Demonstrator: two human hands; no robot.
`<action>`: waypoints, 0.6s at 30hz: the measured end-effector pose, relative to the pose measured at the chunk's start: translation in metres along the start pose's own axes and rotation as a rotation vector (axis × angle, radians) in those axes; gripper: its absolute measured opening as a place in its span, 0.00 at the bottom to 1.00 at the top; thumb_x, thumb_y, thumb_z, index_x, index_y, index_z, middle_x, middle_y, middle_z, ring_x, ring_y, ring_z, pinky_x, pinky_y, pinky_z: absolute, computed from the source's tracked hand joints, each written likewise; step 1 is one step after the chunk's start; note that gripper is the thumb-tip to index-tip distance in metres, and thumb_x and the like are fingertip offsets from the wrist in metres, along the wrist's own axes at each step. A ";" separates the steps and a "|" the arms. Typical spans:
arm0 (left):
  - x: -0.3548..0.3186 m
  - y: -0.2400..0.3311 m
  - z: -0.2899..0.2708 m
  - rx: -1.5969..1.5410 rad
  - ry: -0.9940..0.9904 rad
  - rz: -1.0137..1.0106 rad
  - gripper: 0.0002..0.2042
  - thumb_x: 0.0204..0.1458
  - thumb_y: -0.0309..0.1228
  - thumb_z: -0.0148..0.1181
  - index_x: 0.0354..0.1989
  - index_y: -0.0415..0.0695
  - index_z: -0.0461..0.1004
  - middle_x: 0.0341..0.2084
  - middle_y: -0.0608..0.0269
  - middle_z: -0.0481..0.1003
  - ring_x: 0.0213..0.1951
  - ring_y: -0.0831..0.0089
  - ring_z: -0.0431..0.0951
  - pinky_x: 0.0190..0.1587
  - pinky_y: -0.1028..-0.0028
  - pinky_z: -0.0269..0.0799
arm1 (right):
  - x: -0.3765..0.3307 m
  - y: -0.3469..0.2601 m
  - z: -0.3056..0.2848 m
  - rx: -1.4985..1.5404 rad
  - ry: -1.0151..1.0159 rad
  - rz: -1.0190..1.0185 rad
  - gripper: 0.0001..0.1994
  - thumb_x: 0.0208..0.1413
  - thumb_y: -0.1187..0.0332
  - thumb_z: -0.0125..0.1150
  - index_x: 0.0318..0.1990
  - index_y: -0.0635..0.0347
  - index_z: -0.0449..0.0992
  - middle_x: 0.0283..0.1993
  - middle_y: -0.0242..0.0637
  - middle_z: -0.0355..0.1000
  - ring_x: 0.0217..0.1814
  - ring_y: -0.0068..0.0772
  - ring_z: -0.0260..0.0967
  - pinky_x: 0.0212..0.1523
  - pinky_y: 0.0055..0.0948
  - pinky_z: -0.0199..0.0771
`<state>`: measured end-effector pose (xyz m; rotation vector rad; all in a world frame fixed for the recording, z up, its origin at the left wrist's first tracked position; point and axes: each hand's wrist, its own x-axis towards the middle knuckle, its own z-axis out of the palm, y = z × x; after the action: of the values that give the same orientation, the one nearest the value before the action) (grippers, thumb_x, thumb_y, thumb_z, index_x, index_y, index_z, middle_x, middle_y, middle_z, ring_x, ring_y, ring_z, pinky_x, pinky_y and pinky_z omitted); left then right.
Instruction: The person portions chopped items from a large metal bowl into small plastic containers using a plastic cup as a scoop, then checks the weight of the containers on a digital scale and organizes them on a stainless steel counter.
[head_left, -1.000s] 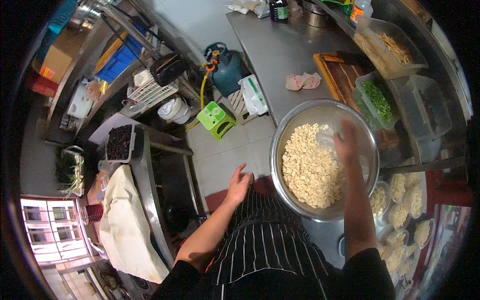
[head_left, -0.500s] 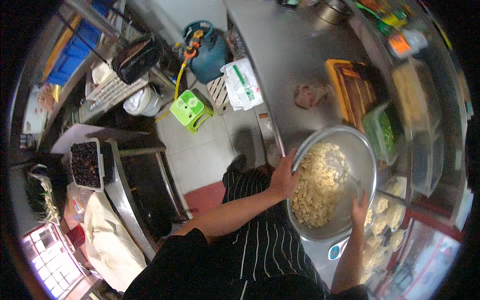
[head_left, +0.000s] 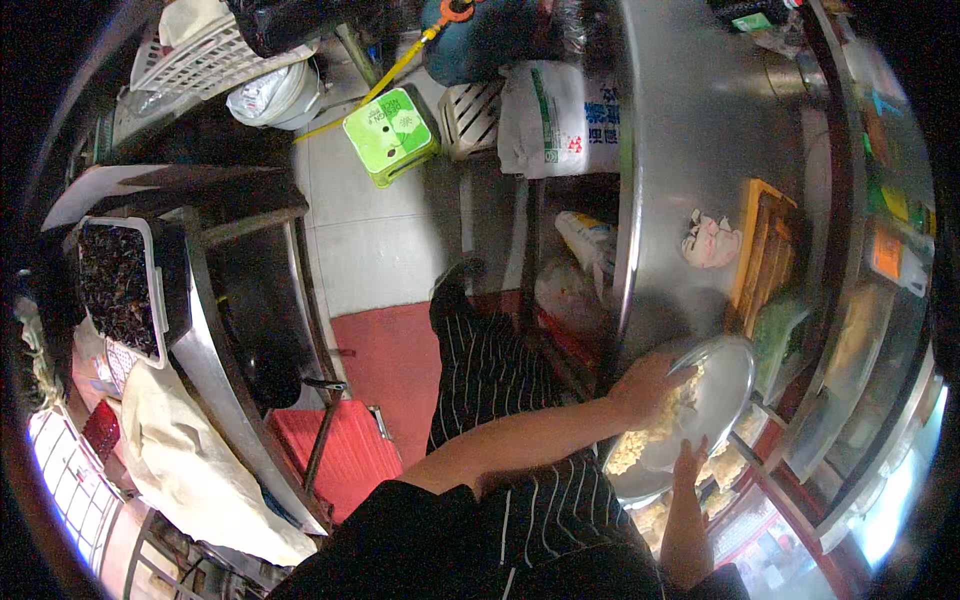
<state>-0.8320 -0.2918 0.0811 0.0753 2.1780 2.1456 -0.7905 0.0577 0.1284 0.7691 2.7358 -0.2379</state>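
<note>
A steel bowl (head_left: 728,392) stands at my right, strongly tilted, above the metal counter's near end. Pale yellow crumbly pieces (head_left: 630,452) lie gathered toward its lower left side. My left hand (head_left: 643,390) is closed on the bowl's upper left rim, its arm reaching across my striped apron (head_left: 550,510). On the bowl's near right side, my right hand (head_left: 690,465) grips the edge, thumb toward the inside. Part of the food is hidden behind my left hand.
On the counter (head_left: 680,130) are a crumpled pale bag (head_left: 710,240), an orange wooden tray (head_left: 760,250) and a green-filled container (head_left: 785,315). A green stool (head_left: 392,135) and white sack (head_left: 550,120) stand beyond. At left sits a dark-filled tub (head_left: 120,285) by a cream cloth (head_left: 190,460).
The bowl has tipped further, and the food has slid toward its lower left. My left hand has moved right with the rim. The view has turned, bringing a red box into sight.
</note>
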 end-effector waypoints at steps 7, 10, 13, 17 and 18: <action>0.000 -0.004 0.001 0.108 0.002 -0.001 0.27 0.46 0.29 0.56 0.59 0.50 0.66 0.48 0.45 0.68 0.51 0.48 0.69 0.52 0.56 0.65 | -0.004 -0.018 0.007 -0.249 0.034 0.032 0.35 0.52 0.63 0.59 0.67 0.58 0.53 0.61 0.61 0.54 0.63 0.60 0.55 0.62 0.48 0.58; 0.005 0.007 -0.010 0.108 -0.045 -0.010 0.27 0.42 0.26 0.59 0.57 0.47 0.68 0.49 0.42 0.68 0.50 0.45 0.70 0.50 0.54 0.68 | -0.007 0.012 0.017 -0.232 0.078 -0.100 0.34 0.54 0.60 0.59 0.67 0.57 0.53 0.61 0.61 0.55 0.63 0.60 0.56 0.62 0.48 0.58; 0.018 0.006 0.005 0.039 -0.026 0.031 0.26 0.45 0.26 0.58 0.57 0.45 0.67 0.48 0.39 0.69 0.47 0.42 0.72 0.48 0.52 0.71 | -0.009 0.066 0.016 -0.331 0.150 -0.290 0.34 0.55 0.59 0.59 0.67 0.58 0.53 0.63 0.58 0.55 0.63 0.59 0.56 0.62 0.47 0.59; 0.025 0.003 0.013 0.374 -0.127 -0.027 0.29 0.42 0.24 0.56 0.59 0.49 0.68 0.57 0.38 0.63 0.55 0.45 0.67 0.57 0.55 0.63 | -0.034 0.036 0.022 0.002 0.174 -0.055 0.33 0.54 0.62 0.60 0.66 0.57 0.56 0.63 0.57 0.55 0.62 0.58 0.57 0.62 0.46 0.61; 0.025 0.004 0.014 0.356 -0.100 0.009 0.28 0.43 0.24 0.55 0.58 0.49 0.69 0.58 0.37 0.62 0.56 0.44 0.66 0.58 0.55 0.62 | -0.041 0.031 0.020 0.050 0.192 -0.061 0.33 0.53 0.62 0.61 0.66 0.56 0.56 0.63 0.57 0.55 0.62 0.58 0.57 0.62 0.45 0.60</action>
<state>-0.8560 -0.2753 0.0838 0.2102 2.4727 1.6926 -0.7365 0.0595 0.1203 0.7580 2.9479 -0.2592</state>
